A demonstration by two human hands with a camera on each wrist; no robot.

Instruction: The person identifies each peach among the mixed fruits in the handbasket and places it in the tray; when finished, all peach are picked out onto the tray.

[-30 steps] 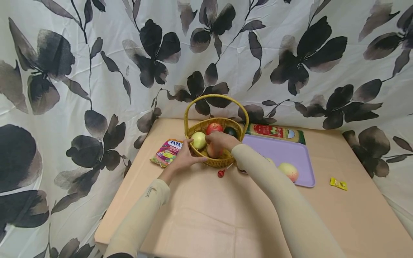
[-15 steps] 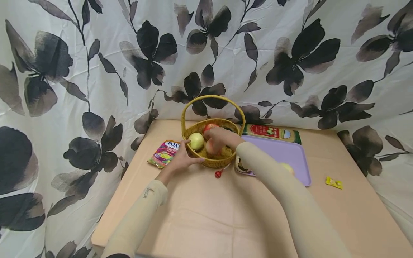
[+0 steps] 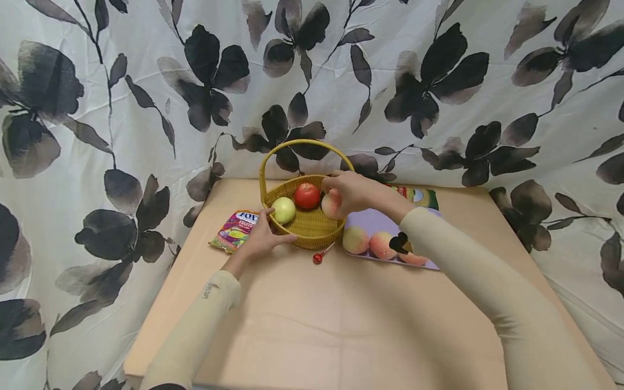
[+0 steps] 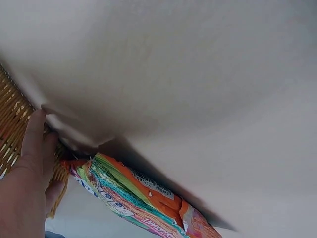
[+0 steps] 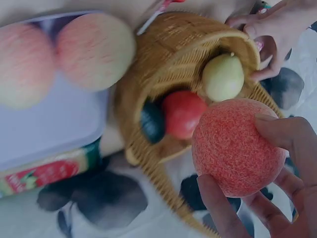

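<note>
My right hand (image 3: 355, 194) holds a pink-red peach (image 5: 240, 147) above the right side of a yellow wicker basket (image 3: 312, 238). Thumb and fingers press on opposite sides of the peach in the right wrist view. The left hand (image 3: 260, 238) rests against the basket's left front, its fingers stretched along the woven outer wall (image 4: 12, 119). Inside the basket lie a pale green fruit (image 3: 284, 210), a red round fruit (image 3: 307, 196) and a dark green one (image 5: 152, 121), which is mostly hidden in the head view.
A purple tray (image 3: 370, 219) bearing several peaches (image 3: 382, 245) and a dark-and-tan item (image 3: 401, 242) stands right of the basket. Behind it lies a pasta packet (image 3: 424, 197). A Fox's sweets bag (image 3: 236, 230) is at left; a red lollipop (image 3: 318, 258) lies in front.
My right hand has lifted the peach from inside the basket and moved up and to the right. The left hand stays at the basket's edge. The head view has shifted slightly.
</note>
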